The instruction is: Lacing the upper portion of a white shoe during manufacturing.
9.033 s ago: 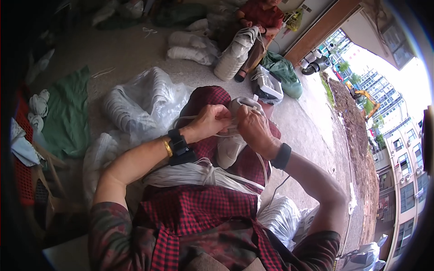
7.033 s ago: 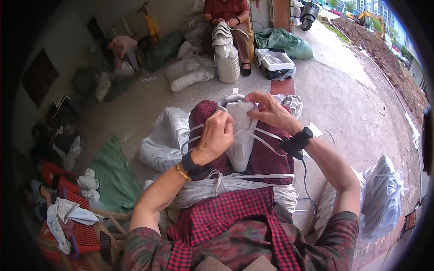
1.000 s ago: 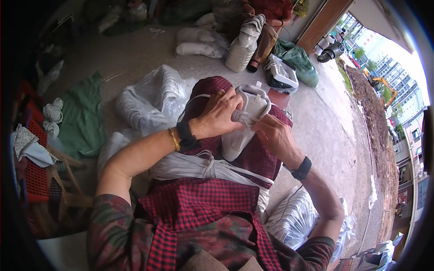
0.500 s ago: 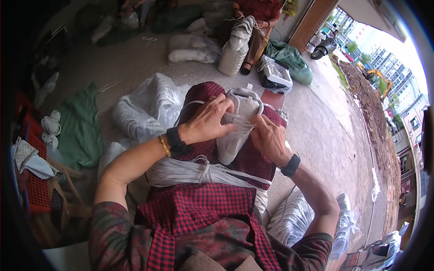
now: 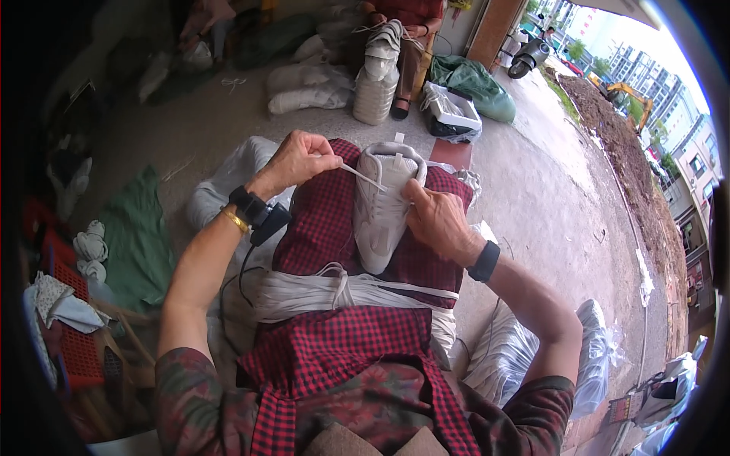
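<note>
A white sneaker (image 5: 380,216) rests between my thighs on the red-and-black checked cloth, its toe pointing toward me and its heel loop away. My left hand (image 5: 300,161) pinches a white shoelace (image 5: 360,176), drawn taut up and left from the shoe's eyelets. On the shoe's right side, my right hand (image 5: 442,220) grips its upper edge near the tongue, with thumb over the opening; the other fingers are partly hidden. Across my lap, closer to me than the toe, lies a thick bundle of white laces (image 5: 334,295) tied in the middle.
Plastic-wrapped stacks of white shoes lie by my left knee and at my lower right (image 5: 498,357). A red basket (image 5: 76,327) stands at left beside green cloth (image 5: 137,243). Ahead, another person (image 5: 407,30) sits behind stacked shoes (image 5: 376,83), near an open box (image 5: 452,110).
My left hand has moved from the shoe up and left, pulling a lace out taut. My right hand stays at the shoe's right side. The view has shifted slightly.
</note>
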The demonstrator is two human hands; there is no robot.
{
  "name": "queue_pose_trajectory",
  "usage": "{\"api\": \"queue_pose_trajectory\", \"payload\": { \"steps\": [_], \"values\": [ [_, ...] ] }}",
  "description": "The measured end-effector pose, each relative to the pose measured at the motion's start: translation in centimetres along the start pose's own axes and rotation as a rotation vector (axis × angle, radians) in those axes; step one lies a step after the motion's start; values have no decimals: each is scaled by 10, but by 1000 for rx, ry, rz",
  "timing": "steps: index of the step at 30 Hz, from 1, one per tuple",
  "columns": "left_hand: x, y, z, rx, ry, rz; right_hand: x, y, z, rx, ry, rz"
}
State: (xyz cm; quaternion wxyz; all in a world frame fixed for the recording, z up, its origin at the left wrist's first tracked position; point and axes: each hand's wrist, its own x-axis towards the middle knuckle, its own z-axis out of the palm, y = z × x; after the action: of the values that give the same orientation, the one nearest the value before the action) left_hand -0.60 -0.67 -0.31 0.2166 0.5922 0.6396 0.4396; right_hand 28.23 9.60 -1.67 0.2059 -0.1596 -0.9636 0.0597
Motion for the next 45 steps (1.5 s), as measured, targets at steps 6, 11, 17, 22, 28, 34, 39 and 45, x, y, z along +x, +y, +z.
{"api": "queue_pose_trajectory", "payload": {
  "steps": [6,11,17,22,28,34,39,45],
  "values": [
    [-13,4,15,69,-5,29,5,8,-11,156,72,-87],
    [-24,28,37,130,23,158,8,15,-16,206,270,-10],
    [-25,41,60,302,160,449,5,12,-28,474,8,135],
    [-16,55,84,380,110,517,34,7,-43,394,104,14],
    [-7,60,93,497,97,519,22,29,-20,169,183,-148],
    [-12,47,79,410,135,527,18,30,-28,403,30,35],
    [-14,47,79,388,136,471,29,33,-16,470,72,7],
    [-10,56,103,532,256,481,33,28,-11,438,134,-54]
  ]
}}
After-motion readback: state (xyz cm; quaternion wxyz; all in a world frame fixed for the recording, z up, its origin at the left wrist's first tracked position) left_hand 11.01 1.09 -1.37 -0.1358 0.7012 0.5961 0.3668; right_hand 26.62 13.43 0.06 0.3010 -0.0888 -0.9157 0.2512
